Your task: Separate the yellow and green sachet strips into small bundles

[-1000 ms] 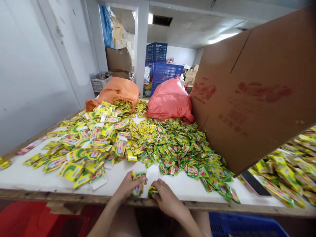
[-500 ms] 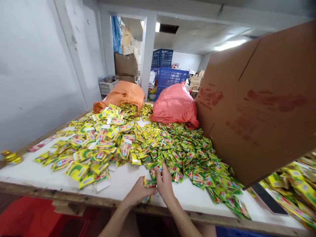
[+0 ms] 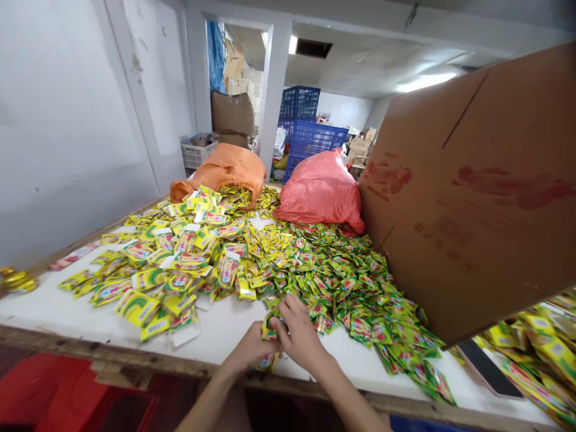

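Observation:
My left hand (image 3: 252, 349) is closed around small green and yellow packets (image 3: 269, 329) near the table's front edge. My right hand (image 3: 299, 336) meets it there, with its fingers curled over the upper end of the same packets; how many lie in the grip is hidden. Below the left hand, another packet (image 3: 268, 362) shows. Just beyond both hands spreads a heap of small green packets (image 3: 342, 279). To the left lies a pile of yellow boxes and packets (image 3: 184, 261), some with white flaps showing.
An orange sack (image 3: 236, 165) spills packets at the back, beside a pink sack (image 3: 319, 192). A large cardboard box (image 3: 472, 192) leans on the right. Near it are a phone (image 3: 490, 369) and more yellow packets (image 3: 540, 342). Gold-coloured items (image 3: 17, 281) sit far left.
My right hand has brought a green packet down and toward the left hand, and its fingers now curl over the packets there. The view has shifted slightly.

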Motion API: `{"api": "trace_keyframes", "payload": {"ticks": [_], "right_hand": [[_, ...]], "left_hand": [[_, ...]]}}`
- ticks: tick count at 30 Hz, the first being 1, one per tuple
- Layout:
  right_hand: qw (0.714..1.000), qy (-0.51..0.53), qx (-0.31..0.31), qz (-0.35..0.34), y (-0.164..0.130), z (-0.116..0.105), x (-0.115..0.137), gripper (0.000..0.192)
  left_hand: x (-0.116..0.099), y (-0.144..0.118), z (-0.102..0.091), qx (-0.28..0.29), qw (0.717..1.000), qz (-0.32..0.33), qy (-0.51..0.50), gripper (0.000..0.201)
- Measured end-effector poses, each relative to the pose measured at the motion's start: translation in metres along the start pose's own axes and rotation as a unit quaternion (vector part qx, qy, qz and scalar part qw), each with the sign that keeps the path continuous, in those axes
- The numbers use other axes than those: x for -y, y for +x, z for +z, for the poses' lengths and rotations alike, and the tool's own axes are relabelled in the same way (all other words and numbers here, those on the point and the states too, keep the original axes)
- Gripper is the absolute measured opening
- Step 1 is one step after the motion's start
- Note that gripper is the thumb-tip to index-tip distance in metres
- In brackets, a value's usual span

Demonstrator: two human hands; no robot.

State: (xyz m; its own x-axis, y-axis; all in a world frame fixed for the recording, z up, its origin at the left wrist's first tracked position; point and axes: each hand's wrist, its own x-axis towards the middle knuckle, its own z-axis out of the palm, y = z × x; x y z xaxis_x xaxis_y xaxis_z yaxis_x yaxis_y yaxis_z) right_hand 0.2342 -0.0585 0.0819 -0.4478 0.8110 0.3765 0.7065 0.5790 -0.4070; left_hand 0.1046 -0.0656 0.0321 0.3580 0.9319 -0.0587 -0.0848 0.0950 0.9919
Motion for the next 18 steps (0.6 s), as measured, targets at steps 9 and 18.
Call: {"api": "trace_keyframes", "payload": {"ticks": [9, 18], "right_hand": [[0.997, -0.043, 0.054, -0.026, 0.004, -0.004, 0.014, 0.003], [0.998, 0.013, -0.029, 0.059, -0.005, -0.003, 0.005, 0.004]], "left_hand": [[0.010, 0.003, -0.001, -0.058, 0.998, 0.031, 0.020, 0.009], [0.007, 0.001, 0.001, -0.029, 0.999, 0.012, -0.031, 0.010]]}}
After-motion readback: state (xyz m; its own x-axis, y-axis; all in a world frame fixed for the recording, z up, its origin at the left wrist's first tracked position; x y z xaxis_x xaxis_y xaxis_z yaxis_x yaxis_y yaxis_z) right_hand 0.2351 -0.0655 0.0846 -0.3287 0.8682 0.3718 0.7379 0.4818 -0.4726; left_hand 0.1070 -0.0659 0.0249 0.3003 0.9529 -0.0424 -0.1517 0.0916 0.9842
